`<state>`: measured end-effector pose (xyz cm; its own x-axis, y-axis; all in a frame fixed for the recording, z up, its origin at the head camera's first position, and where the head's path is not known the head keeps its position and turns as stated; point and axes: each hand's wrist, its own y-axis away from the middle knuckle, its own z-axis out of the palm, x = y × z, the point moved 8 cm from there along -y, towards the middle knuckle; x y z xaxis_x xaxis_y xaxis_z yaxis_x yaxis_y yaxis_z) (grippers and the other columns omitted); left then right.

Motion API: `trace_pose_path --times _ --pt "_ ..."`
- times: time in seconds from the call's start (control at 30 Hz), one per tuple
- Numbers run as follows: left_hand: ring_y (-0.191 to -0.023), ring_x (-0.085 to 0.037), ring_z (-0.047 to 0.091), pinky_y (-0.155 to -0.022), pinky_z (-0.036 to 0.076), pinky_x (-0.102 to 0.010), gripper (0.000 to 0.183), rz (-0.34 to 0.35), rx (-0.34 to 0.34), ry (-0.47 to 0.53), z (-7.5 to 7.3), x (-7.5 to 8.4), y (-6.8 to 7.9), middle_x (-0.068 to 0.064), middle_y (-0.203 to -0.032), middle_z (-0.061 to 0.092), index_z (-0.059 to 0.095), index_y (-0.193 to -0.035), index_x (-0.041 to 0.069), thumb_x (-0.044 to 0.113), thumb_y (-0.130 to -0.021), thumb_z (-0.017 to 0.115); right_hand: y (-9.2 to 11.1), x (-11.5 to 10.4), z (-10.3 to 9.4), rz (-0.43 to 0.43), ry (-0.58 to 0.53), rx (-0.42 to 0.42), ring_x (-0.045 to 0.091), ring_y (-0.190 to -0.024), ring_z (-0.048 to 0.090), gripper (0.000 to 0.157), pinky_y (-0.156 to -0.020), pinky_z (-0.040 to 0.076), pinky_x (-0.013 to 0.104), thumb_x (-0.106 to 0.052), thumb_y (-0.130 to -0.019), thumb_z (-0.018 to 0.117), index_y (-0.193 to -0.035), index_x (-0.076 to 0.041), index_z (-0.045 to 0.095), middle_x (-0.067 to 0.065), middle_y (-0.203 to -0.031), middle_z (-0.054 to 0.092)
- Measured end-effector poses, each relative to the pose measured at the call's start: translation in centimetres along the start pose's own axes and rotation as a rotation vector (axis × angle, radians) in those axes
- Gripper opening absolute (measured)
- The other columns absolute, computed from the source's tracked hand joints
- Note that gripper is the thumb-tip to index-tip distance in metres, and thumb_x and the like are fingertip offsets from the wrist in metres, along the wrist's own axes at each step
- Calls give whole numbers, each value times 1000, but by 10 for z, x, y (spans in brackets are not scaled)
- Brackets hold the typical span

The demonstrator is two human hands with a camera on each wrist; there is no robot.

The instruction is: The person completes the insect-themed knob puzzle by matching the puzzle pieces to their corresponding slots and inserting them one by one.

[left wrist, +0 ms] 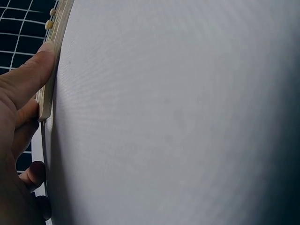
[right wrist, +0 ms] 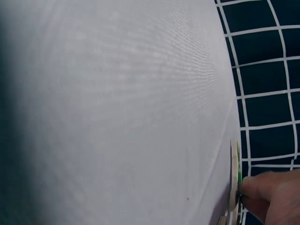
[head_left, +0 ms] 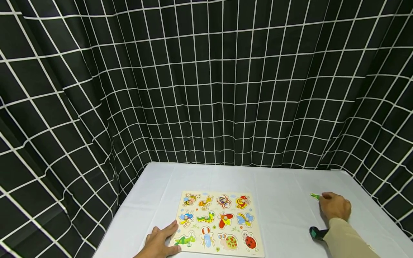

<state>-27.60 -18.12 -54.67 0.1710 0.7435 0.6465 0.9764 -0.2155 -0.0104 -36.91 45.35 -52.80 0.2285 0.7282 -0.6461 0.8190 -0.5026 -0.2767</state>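
A wooden peg puzzle board (head_left: pixel 235 229) with several colourful insect pictures lies on the table. At its near left corner, my left hand (head_left: pixel 158 242) grips the edges between thumb and forefinger; the left wrist view shows the thumb (left wrist: pixel 35 72) against the board's side (left wrist: pixel 49 89). Far to the right of the board, my right hand (head_left: pixel 335 206) pinches a green puzzle piece (head_left: pixel 314 196) at table level. In the right wrist view the fingertips (right wrist: pixel 253 186) meet the green face of this thin wooden piece (right wrist: pixel 234 173); most of its picture is hidden.
White cloth covers the table (head_left: pixel 284 222). Black curtains with a white grid (head_left: pixel 226 89) hang behind it and along both sides. A dark band with a green-faced device (head_left: pixel 314 233) is at the right wrist, beside a beige sleeve (head_left: pixel 345 240).
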Motion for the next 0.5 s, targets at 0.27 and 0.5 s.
trace_pose_path --times 0.27,0.5 --pt "-77 -17 32 -65 27 -34 81 3 -2 -3 0 2 1 0 -147 44 58 -134 8 43 -66 83 8 -21 -9 -32 -37 78 45 -95 46 28 -84 30 54 -12 -87 56 -104 7 68 26 -95 67" --pt "-79 -18 32 -68 28 -34 82 -10 -9 -37 -1 2 1 0 -148 43 55 -137 10 44 -67 82 18 -51 -10 -50 -94 64 46 -101 44 29 -84 31 55 -16 -89 60 -106 5 69 26 -93 63"
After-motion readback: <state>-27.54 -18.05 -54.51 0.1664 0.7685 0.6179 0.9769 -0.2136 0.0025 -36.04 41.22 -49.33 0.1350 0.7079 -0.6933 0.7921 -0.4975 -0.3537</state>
